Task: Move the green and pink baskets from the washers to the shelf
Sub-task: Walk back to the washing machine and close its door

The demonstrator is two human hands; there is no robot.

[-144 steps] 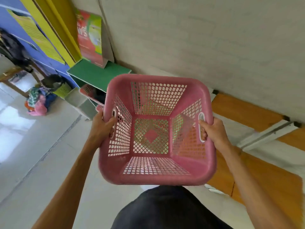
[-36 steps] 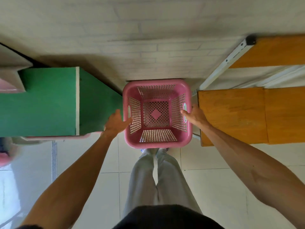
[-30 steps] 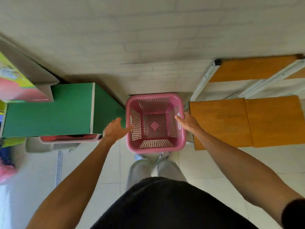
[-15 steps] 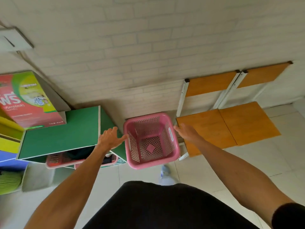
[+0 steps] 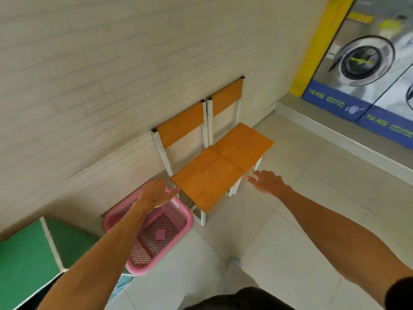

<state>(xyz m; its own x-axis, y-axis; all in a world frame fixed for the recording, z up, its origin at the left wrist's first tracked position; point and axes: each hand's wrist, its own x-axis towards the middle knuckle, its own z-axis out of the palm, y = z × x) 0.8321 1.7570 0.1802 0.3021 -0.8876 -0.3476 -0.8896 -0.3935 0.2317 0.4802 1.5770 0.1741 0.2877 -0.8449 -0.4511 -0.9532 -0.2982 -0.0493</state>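
The pink basket (image 5: 165,233) stands empty on the tiled floor, between the green shelf (image 5: 24,258) at the lower left and the nearer wooden chair. My left hand (image 5: 155,193) hovers above its far rim, fingers apart, holding nothing. My right hand (image 5: 267,181) is out over the floor by the chairs' front edge, also open and empty. No green basket is in view. The washers (image 5: 366,61) stand at the upper right.
Two orange wooden chairs (image 5: 212,171) with white frames stand side by side against the pale brick wall. A raised step runs along the floor below the washers. Bare tiled floor lies to the right of the chairs.
Both hands let go of the pink basket, which now rests on the floor. The view has swung right, bringing the washers into sight, and both hands have lifted away.
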